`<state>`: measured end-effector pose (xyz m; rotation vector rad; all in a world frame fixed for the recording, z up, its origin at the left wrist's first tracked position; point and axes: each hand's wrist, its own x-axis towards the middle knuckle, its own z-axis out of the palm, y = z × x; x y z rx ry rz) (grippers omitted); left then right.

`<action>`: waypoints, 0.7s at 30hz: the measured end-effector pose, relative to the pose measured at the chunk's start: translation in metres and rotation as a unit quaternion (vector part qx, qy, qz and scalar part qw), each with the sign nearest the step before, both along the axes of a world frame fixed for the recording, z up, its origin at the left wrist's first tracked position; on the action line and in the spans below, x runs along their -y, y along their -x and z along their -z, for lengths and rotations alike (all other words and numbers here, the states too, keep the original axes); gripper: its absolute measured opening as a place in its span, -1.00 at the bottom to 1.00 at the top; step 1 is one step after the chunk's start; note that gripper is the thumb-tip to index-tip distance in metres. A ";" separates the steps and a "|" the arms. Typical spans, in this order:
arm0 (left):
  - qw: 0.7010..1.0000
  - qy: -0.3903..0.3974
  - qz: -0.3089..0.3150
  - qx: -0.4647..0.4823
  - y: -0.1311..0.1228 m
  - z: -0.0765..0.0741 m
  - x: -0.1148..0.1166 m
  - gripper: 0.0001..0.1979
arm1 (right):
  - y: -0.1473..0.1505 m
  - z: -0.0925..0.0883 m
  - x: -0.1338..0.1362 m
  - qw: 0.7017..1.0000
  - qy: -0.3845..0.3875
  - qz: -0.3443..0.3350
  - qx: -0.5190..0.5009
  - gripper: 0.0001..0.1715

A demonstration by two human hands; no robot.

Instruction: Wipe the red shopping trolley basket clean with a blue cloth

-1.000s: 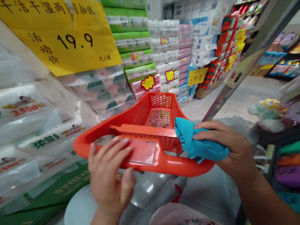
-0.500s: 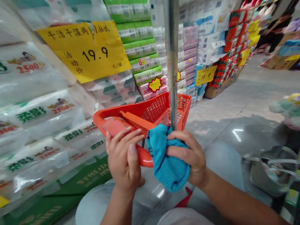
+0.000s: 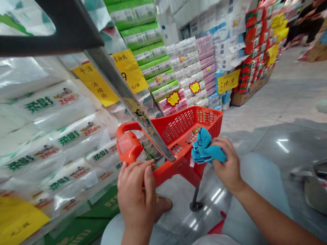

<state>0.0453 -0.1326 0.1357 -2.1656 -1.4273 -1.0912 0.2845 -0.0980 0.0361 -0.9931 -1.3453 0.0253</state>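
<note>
An orange-red wheeled basket (image 3: 178,166) with perforated sides stands in front of me. Its metal pole (image 3: 133,105) slants up to the left and ends in a black handle (image 3: 74,27). My left hand (image 3: 138,190) rests against the near left part of the basket's rim, its fingers curled over the edge. To the right of the basket, my right hand (image 3: 228,163) pinches a crumpled blue cloth (image 3: 204,148), which is close to the basket's side.
Packs of tissue (image 3: 79,136) are stacked on the left, with green packs (image 3: 153,51) behind the basket. A yellow price sign (image 3: 228,81) hangs farther back. A grey bag (image 3: 316,187) is at the right. A seated person (image 3: 310,20) is in the far right background.
The pole has tilted from upright to the left, bringing its black handle into view. My right hand has moved right with the cloth, away from the pole's base.
</note>
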 end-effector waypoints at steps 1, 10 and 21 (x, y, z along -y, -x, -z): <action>0.999 -0.007 -0.019 -0.031 -0.005 -0.001 0.002 -0.84 | 0.004 -0.004 0.000 1.000 0.000 0.004 -0.009 -0.74; 0.985 -0.079 -0.014 -0.155 -0.012 -0.007 -0.006 -0.94 | 0.022 -0.019 -0.030 0.979 0.094 -0.055 0.173 -0.37; 0.984 -0.098 0.073 -0.128 0.033 -0.008 -0.022 -0.98 | 0.021 -0.014 -0.041 0.961 0.146 -0.049 0.229 -0.32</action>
